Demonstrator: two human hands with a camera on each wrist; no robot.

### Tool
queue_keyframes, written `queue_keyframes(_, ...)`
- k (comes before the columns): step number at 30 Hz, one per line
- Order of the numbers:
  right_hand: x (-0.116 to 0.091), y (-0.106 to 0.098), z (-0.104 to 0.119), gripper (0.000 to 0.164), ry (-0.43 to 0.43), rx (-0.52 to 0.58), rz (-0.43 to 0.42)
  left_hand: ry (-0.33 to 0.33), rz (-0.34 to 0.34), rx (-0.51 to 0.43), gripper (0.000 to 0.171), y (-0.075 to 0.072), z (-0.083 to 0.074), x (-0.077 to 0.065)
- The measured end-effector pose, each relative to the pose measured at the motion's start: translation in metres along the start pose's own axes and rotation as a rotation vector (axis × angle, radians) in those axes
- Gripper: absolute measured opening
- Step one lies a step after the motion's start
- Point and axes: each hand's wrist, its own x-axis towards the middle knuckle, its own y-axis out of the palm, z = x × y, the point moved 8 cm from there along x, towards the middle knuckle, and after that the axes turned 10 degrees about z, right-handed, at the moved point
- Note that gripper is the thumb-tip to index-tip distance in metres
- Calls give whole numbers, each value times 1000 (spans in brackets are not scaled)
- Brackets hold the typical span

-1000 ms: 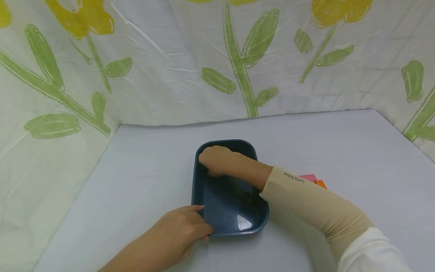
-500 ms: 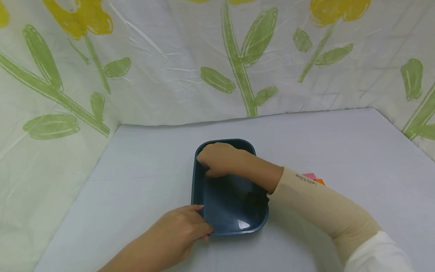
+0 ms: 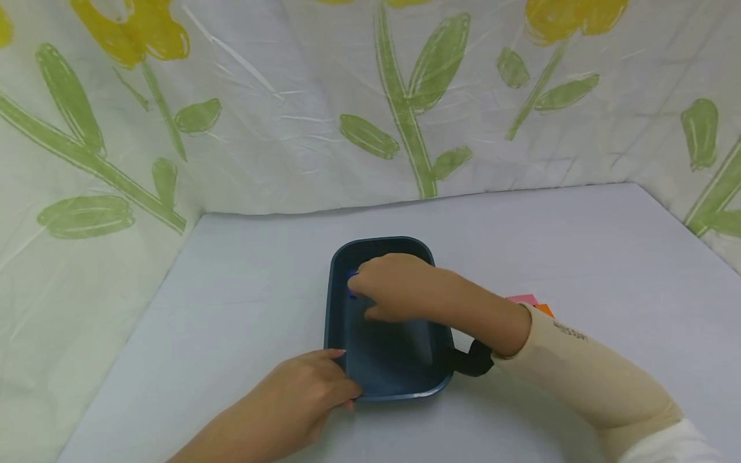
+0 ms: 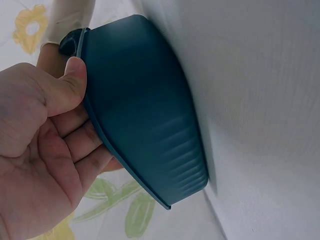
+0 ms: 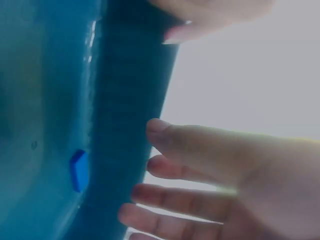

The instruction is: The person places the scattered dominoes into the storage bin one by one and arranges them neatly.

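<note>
A dark blue, deep rectangular tray with rounded corners sits on the table. My left hand grips its near left rim; in the left wrist view the thumb presses the rim with the fingers on the other side. My right hand reaches over the tray, its fingers extended and apart in the right wrist view and nothing between them. A small bright blue flat piece with angled corners lies on the tray floor by the side wall. In the head view the right fingers partly cover this piece.
Pink and orange flat pieces lie right of the tray, partly hidden behind the right sleeve. A black strap hangs under the right wrist. A flower-patterned sheet rises behind the white table.
My right hand has drawn back to the right from the tray's far left corner, and its fingers have spread. The blue piece has come into view. My left hand keeps its place.
</note>
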Motion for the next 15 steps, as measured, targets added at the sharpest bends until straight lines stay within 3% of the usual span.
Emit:
queue_keyframes(9,-48,-11,-14,24,26,69,-78,-2,-10,-9,20,0,1,0)
queue_keyframes(15,-85,-14,-33,18,83,122,-123,11,-38,9,27,0,0,-1)
